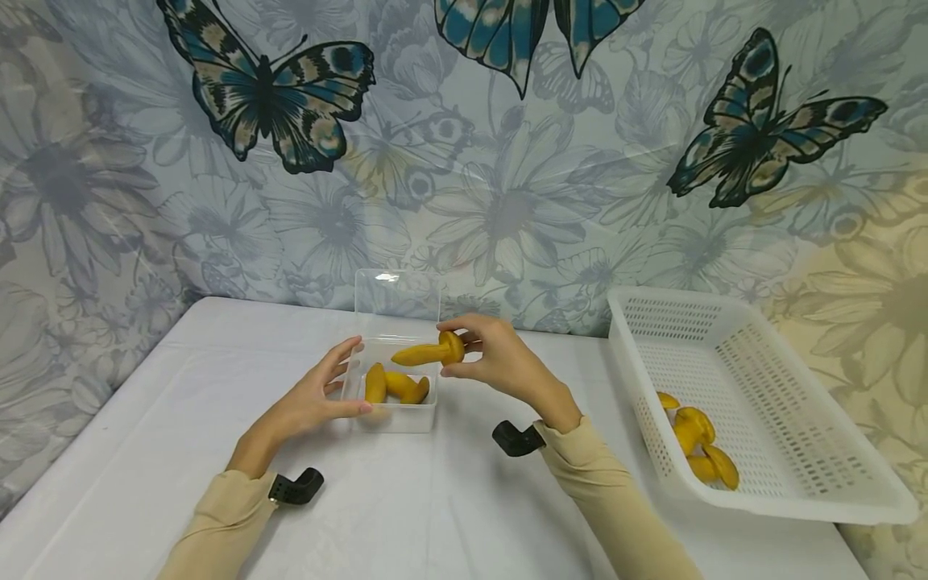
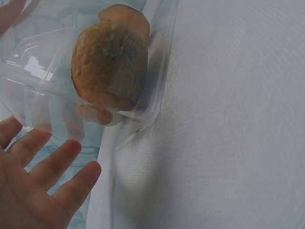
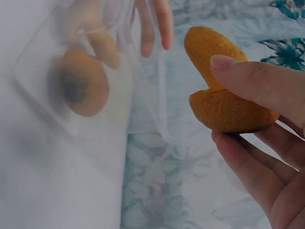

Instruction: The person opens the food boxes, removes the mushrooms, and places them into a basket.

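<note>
My right hand point(image 1: 500, 358) pinches a yellow-brown mushroom point(image 1: 429, 353) by its cap, above a clear plastic box point(image 1: 399, 419). The right wrist view shows the thumb on one side of that mushroom point(image 3: 228, 110) and fingers below it. Inside the box lie mushrooms point(image 1: 375, 383), also seen through the wall as a rough brown cap point(image 2: 109, 67) in the left wrist view. At the box's left side, my left hand point(image 1: 308, 403) stays with fingers spread and nearly straight, thumb by the front rim. Its fingers point(image 2: 62, 162) are at the clear wall; firm contact is hard to tell.
The box's clear lid point(image 1: 397, 302) stands raised at the back. On the right, a white perforated basket point(image 1: 768, 387) holds several more mushrooms point(image 1: 694, 427) near its left wall. A white cloth point(image 1: 464, 499) covers the table, and a butterfly-patterned backdrop point(image 1: 507, 201) rises behind.
</note>
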A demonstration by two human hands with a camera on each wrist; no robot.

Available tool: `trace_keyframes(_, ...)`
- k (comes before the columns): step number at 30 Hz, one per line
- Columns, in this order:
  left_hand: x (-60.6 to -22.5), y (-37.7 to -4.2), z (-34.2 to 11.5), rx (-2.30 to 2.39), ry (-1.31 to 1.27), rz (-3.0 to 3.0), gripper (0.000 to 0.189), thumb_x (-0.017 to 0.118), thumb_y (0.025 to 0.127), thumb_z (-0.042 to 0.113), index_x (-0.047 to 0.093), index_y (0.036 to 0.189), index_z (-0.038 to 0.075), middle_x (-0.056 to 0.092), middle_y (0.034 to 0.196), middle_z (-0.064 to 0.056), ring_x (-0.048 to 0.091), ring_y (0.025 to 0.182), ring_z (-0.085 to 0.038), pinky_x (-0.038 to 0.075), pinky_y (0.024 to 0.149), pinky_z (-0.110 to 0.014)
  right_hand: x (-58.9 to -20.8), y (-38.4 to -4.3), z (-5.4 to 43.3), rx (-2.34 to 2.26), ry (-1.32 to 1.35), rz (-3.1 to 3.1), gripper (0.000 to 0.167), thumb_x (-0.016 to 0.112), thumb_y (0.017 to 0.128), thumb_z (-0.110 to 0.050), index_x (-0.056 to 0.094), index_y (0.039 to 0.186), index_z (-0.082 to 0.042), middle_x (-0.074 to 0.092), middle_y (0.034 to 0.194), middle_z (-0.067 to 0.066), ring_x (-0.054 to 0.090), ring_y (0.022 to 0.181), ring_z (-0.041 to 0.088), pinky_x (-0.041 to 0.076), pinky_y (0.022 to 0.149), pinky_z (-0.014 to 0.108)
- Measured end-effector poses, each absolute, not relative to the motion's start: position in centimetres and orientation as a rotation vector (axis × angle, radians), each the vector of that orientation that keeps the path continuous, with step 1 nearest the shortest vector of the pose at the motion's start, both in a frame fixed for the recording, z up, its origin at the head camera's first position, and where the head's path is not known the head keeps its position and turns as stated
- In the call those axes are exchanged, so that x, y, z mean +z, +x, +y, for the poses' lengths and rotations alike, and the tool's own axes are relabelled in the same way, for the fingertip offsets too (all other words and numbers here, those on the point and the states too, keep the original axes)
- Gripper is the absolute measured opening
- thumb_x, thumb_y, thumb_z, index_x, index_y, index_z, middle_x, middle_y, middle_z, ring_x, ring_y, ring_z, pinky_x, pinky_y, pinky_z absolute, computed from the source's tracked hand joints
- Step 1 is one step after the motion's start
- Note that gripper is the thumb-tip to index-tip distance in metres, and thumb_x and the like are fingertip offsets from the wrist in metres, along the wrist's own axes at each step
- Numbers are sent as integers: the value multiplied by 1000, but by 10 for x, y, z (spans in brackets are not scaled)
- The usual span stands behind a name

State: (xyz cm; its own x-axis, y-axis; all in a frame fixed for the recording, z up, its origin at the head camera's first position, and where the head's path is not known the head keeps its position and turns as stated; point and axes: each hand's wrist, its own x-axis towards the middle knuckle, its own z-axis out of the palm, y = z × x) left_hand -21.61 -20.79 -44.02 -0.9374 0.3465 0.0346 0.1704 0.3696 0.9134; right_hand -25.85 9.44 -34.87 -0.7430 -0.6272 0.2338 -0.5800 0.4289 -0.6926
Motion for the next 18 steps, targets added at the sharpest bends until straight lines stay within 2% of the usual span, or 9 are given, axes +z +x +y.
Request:
trace_keyframes(10,-439,-215,-207,1608,465,2459,100,80,85,28,14,160,23,15,166,-15,17,147,-53,25,117,-67,-336,-248,121,-1268,-1092,2657,58,84,76,-3,62,129,-1,67,123,15,71,100,25,59,91,31)
trace_keyframes(14,-439,-214,-207,1619,462,2452,100,80,84,28,15,159,25,15,166,-13,18,148,-52,26,117,-66,-331,-243,132,-1251,-1033,2718,57,84,76,-4,63,129,-4,67,121,12,71,101,24,59,91,29)
trace_keyframes(18,-439,-214,-207,1624,474,2454,99,80,85,26,15,159,22,16,166,-15,18,147,-53,25,117,-66,-328,-240,142,-1260,-1006,2748,56,85,76,-6,64,127,-6,68,121,11,70,100,23,59,90,28)
